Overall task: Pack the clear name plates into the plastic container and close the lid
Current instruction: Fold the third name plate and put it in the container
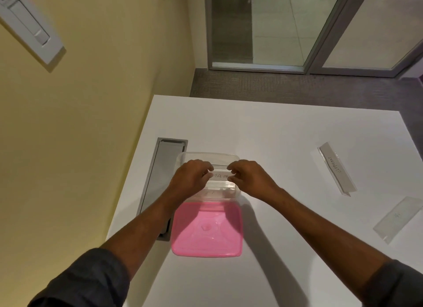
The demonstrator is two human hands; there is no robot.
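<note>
White table (263, 135); held name plate (220, 176) crosswise.

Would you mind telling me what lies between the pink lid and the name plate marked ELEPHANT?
In the head view, only the right forearm crosses bare white table between pink lid and ELEPHANT plate.

Clear container (209, 156) at frame centre, open, name plate (219, 176) inside. Pink lid (206, 231) flat just below it. Two clear plates right: lettered one (337, 170), another (398, 219) lower right.
</note>
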